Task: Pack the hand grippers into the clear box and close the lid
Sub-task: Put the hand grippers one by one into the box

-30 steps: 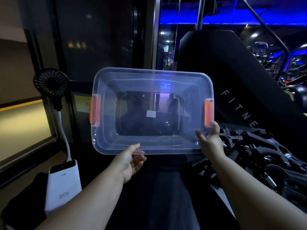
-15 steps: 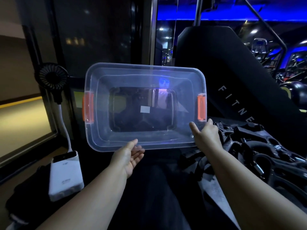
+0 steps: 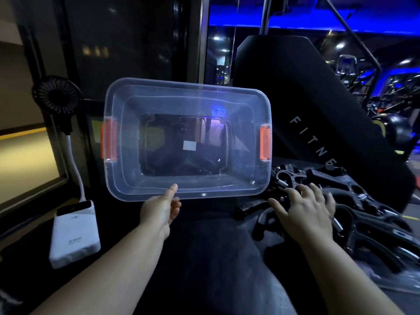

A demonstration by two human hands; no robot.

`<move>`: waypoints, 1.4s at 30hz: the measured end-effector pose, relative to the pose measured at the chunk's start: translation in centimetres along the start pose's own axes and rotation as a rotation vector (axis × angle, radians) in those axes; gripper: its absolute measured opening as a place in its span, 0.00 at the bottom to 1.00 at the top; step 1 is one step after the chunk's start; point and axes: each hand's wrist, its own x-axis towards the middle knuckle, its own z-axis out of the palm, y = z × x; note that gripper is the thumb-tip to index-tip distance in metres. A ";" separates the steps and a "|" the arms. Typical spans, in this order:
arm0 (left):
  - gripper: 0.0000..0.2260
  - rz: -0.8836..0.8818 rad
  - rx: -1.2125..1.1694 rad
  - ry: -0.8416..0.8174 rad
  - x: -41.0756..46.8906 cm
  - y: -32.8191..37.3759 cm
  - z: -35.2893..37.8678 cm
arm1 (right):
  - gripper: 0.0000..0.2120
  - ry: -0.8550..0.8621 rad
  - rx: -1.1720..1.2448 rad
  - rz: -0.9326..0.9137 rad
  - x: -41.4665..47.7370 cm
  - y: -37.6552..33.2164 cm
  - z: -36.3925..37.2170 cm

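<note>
1. Since a moment ago, my right hand (image 3: 304, 210) has let go of the right end of the clear box (image 3: 186, 87) and dropped to the pile of hand grippers (image 3: 354, 214); the box has stayed up in the air, and only my left hand (image 3: 159, 212) carries it.
2. My left hand pinches the near rim of the box just left of its middle; the thumb (image 3: 173, 189) lies on the inner face of the rim and the other fingers curl beneath it.
3. My right hand is spread wide, palm down, over the nearest black handles at the left edge of the pile; it is a little blurred, so I cannot tell whether the fingertips touch them.
4. The box is tipped with its open side towards me, long side across; nothing lies in it; two orange latches (image 3: 109, 144) sit on its short ends, and a small pale sticker (image 3: 189, 146) shows on its bottom.
5. The hand grippers lie in a black heap to my right, below and beside the right corner of the box, their metal springs catching the light.
6. At my lower left lies a white power bank (image 3: 73, 233); a white cable (image 3: 76, 169) rises from it to a small black fan (image 3: 56, 94).
7. Behind the box and the heap stands a black padded machine (image 3: 306, 98) lettered "FITNE".
</note>
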 end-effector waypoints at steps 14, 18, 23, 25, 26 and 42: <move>0.11 0.106 -0.071 -0.033 -0.2 -0.7 -0.2 | 0.26 -0.049 0.021 -0.028 -0.5 0.1 0.2; 0.11 0.116 -0.068 -0.032 0.0 -0.8 -0.1 | 0.26 -0.009 0.094 -0.050 -0.6 0.5 0.1; 0.11 0.131 -0.069 -0.040 -0.1 -0.9 -0.1 | 0.26 0.087 0.132 -0.026 -0.2 0.7 -0.4; 0.11 0.135 -0.067 -0.039 -0.1 -0.9 -0.1 | 0.25 0.152 0.135 0.024 0.3 1.0 -1.0; 0.11 0.138 -0.064 -0.036 -0.1 -0.9 -0.1 | 0.24 0.158 0.122 0.054 0.6 1.3 -1.3; 0.11 0.148 -0.051 -0.033 -0.3 -0.9 -0.1 | 0.27 -0.254 -0.218 0.324 3.7 3.6 -2.9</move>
